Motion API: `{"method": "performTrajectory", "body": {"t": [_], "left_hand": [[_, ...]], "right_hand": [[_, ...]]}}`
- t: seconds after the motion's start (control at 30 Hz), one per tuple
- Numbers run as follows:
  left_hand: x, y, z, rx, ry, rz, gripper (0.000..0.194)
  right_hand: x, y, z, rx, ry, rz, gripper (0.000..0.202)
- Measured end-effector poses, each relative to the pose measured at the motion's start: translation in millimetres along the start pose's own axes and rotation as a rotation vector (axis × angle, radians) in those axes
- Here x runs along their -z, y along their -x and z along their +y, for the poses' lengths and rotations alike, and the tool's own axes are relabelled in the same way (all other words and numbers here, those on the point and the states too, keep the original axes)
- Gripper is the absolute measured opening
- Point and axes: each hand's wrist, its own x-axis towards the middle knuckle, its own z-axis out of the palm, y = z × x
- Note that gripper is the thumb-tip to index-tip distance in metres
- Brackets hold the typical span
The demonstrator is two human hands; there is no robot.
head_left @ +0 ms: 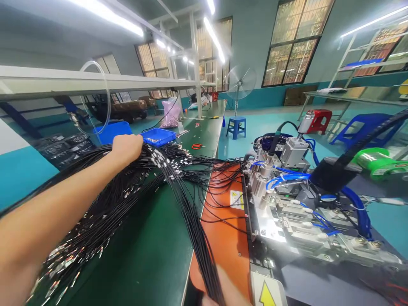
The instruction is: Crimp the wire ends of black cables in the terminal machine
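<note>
Left hand closed round black cable bundle's far part; right hand grips near part. Bundle lifted; larger cable heap unsorted, left.

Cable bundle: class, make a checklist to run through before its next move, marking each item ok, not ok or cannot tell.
1. Left hand closed on bundle: ok.
2. Right hand gripping firmly: cannot tell, blurred and cut off by the frame.
3. Silver fittings lined up evenly: not ok, staggered.
4. Orange panel free of loose cables: not ok, several cross it.
5. Pliers apart from bundle: ok, beyond it on the table.
</note>
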Motion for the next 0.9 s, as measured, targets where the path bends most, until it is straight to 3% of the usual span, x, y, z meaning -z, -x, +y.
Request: {"method": "performTrajectory", "body": {"t": [0.1, 0.17, 0.3, 0.4, 0.5, 0.63, 0.77, 0.83, 0.9], "left_hand": [[-27.6, 4, 30, -0.177, 0.009, 0.035, 0.034], [-53.7, 22, 57, -0.324, 0.037, -0.004, 0.034], [-97.5, 99, 102, -0.743, 0.148, -0.204, 0.023], [-119.0, 157, 116, -1.03, 0.296, -0.288, 0.023], [-137.5, 178, 117, -1.07, 0.391, -0.204, 0.022], [-154.7, 167, 118, -1.069, 0.398, -0.199, 0.033], [-156.5, 161, 130, -0.976, 0.45, -0.145, 0.034], [-154.6, 163, 138, -0.938, 0.496, -0.134, 0.032], [-152.4, 166, 145, -0.97, 0.565, -0.169, 0.027]], "right_hand": [[-26, -18, 1, -0.204, -0.372, -0.008, 0.043], [-34, -27, 4, -0.275, -0.464, 0.049, 0.049], [-30, -34, 12, -0.244, -0.525, 0.037, 0.05], [-25, -34, 12, -0.218, -0.614, 0.111, 0.051], [-29, -29, 9, -0.263, -0.702, 0.106, 0.056], [-34, -11, 2, -0.296, -0.687, -0.055, 0.056], [-10, 21, -9, -0.181, -0.337, 0.073, 0.042], [9, 42, -14, -0.066, -0.063, 0.155, 0.051], [29, 64, -15, -0.052, 0.149, 0.247, 0.054]]}}
